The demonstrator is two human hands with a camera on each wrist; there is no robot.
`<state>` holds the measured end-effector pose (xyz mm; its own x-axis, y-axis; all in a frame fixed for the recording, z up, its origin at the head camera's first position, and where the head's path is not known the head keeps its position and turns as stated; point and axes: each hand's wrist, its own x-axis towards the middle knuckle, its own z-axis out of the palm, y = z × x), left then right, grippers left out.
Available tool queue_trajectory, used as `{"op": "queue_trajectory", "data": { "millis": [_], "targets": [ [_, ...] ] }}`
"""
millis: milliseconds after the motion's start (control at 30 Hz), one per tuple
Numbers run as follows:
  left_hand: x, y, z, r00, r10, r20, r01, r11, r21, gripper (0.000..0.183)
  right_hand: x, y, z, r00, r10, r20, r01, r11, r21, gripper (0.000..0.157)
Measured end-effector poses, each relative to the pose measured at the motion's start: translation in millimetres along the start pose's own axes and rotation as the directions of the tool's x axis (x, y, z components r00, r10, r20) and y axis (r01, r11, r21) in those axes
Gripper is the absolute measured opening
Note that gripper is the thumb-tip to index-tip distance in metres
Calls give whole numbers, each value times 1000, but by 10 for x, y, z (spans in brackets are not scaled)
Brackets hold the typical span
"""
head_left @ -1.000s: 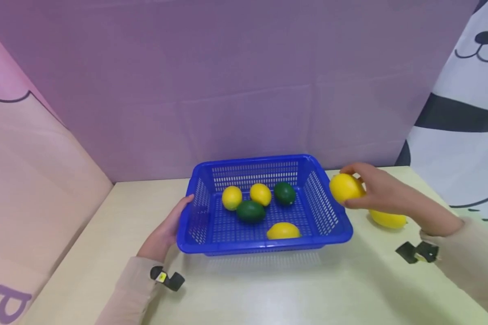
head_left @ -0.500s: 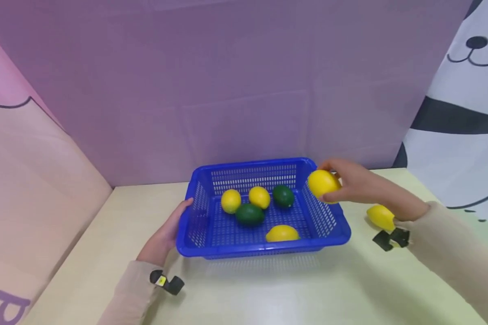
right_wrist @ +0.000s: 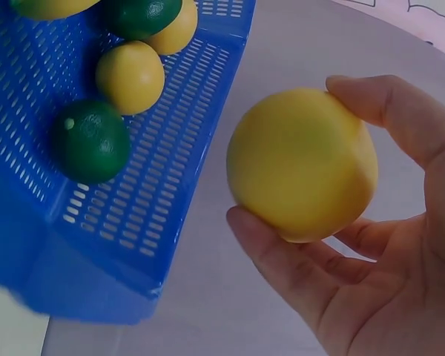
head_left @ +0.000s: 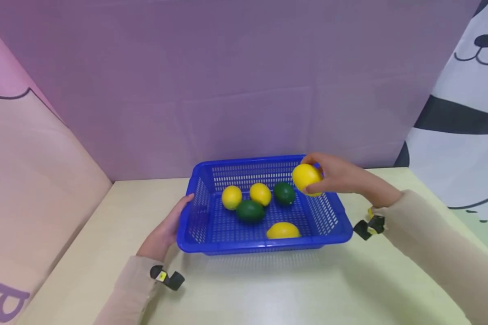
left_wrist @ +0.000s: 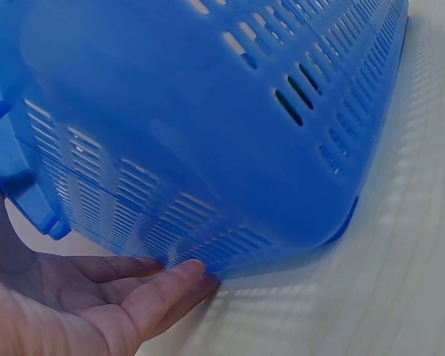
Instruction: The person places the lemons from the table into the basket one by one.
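My left hand [head_left: 171, 224] holds the left side of a blue plastic basket [head_left: 264, 246], thumb at its rim. In the left wrist view, the fingers [left_wrist: 167, 293] touch the outside of the slotted wall, below the rim. My right hand [head_left: 338, 175] holds a yellow lemon [head_left: 306, 178] between thumb and fingers, raised over the basket's back right corner. The right wrist view shows this lemon [right_wrist: 300, 167] close up. Inside the basket lie several fruits: a lemon [head_left: 232, 197], another lemon [head_left: 260, 194], a front lemon [head_left: 283, 230], and two dark green avocado-like fruits [head_left: 250, 211].
The basket stands on a pale table [head_left: 244, 289], near a purple cloth backdrop [head_left: 244, 90]. A printed panda panel [head_left: 463, 108] rises on the right, a pinkish panel [head_left: 36, 180] on the left. My right forearm covers part of the table beside the basket.
My right hand has carried its lemon leftward from beyond the basket's right rim to over the back right corner. The lemon lying on the table is now hidden behind my right arm. The left hand stays put.
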<state>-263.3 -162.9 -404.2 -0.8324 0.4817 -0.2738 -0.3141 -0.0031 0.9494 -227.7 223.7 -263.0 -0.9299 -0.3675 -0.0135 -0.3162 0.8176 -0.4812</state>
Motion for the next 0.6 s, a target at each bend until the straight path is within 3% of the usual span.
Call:
{"op": "queue_trajectory", "data": {
  "millis": [233, 600],
  "targets": [
    [2, 7, -3, 1000, -7, 7, 7, 1000, 1, 77, 186, -29, 87, 999, 32, 29, -32, 999, 6, 57],
    [13, 18, -14, 1000, -4, 16, 4, 1000, 3, 78, 454, -62, 159, 996, 47, 79, -54, 994, 97, 54]
  ]
}}
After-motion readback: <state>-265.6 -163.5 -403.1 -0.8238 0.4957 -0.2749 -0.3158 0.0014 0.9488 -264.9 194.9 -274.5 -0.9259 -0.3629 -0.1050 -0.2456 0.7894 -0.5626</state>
